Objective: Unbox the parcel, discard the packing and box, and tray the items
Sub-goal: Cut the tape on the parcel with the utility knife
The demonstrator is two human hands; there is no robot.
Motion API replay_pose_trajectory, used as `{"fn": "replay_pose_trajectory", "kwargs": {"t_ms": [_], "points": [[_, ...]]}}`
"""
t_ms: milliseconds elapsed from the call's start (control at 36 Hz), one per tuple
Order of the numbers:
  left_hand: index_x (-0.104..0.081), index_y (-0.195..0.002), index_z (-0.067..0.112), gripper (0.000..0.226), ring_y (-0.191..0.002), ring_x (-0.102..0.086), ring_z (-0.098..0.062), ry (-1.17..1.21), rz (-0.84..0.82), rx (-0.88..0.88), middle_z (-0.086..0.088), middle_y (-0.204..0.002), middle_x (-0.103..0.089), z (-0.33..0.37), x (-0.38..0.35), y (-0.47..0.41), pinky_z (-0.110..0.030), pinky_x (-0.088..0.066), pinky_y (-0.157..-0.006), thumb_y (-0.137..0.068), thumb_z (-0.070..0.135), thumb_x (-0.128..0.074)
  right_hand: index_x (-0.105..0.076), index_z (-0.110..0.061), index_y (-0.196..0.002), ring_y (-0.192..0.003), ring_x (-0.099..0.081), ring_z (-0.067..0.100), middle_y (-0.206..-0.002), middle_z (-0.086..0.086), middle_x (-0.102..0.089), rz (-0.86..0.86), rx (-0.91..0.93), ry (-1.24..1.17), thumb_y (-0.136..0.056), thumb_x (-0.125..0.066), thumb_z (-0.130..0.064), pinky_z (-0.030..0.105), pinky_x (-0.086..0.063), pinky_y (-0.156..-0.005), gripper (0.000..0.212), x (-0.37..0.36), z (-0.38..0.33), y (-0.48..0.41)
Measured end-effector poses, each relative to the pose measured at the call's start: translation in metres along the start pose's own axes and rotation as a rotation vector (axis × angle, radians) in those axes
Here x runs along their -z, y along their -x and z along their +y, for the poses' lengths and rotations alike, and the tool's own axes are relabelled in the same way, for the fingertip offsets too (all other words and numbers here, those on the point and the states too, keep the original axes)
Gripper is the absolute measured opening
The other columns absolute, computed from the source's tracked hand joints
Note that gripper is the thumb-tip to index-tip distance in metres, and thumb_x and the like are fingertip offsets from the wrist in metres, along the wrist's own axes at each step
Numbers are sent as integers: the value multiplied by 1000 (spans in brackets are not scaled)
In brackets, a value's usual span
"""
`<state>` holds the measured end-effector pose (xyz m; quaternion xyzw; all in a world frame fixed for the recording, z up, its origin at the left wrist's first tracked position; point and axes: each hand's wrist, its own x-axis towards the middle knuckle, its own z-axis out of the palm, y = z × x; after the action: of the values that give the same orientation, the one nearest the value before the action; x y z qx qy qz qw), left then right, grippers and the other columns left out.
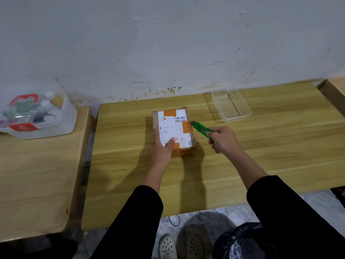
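Note:
A brown cardboard parcel with a white shipping label and orange tape lies flat in the middle of the wooden table. My left hand presses on its near left corner, thumb on the label. My right hand grips a green utility knife, whose tip touches the parcel's right edge at the orange tape. A clear plastic tray stands empty at the back right of the table.
A second wooden table stands to the left, carrying a clear lidded box with a red handle full of small items. A black bag lies on the floor at the lower right, beside my sandalled feet. The wall runs close behind.

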<state>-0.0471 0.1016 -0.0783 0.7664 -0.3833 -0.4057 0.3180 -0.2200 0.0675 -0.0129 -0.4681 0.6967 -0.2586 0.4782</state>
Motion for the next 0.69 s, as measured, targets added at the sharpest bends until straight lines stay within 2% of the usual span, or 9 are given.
{"fn": "replay_pose_trajectory", "kwargs": {"t_ms": [333,444,500,556,611,694], "points": [[6,-146,44,79,-137,-33,-31,0,2,42,-6,-151,-35,3,1,4,-53,-37,-106,-90,49,-50,-60,-12,-121,-45,-40,13,-59,4,-51,-18,49,57,-89,-47,-10,22,-31,-37,35,9,20,32],[3,-148,37,76,-133,-38,-28,19,-4,29,-3,-149,-38,3,2,14,-42,-39,-102,-93,41,-49,-63,-14,-117,-46,-41,13,-58,5,-53,18,93,59,-88,-48,-11,24,-31,-41,33,17,29,39],[-3,-150,30,73,-132,-38,-28,-31,13,8,-7,-148,-36,6,3,23,-39,-40,-99,-94,35,-50,-65,-15,-114,-47,-41,15,-59,6,-53,56,107,24,-88,-49,-12,25,-31,-44,31,21,32,40],[-17,-150,20,68,-134,-32,-30,-145,80,-66,-12,-147,-27,7,8,27,-40,-40,-102,-92,29,-52,-65,-15,-114,-47,-41,16,-58,7,-53,102,94,-29,-88,-49,-13,27,-31,-45,30,23,34,37],[-28,-145,12,62,-137,-26,-29,-324,109,-204,-11,-148,-23,6,14,23,-39,-37,-107,-90,28,-53,-64,-14,-116,-46,-40,17,-58,8,-53,140,71,-85,-88,-49,-12,26,-31,-44,32,24,34,33],[-26,-147,14,62,-147,-4,-21,-559,17,-407,-2,-158,-10,6,23,13,-37,-17,-117,-93,31,-50,-64,-15,-115,-45,-40,16,-59,8,-54,151,50,-117,-87,-48,-11,23,-31,-40,33,23,33,28]]}}
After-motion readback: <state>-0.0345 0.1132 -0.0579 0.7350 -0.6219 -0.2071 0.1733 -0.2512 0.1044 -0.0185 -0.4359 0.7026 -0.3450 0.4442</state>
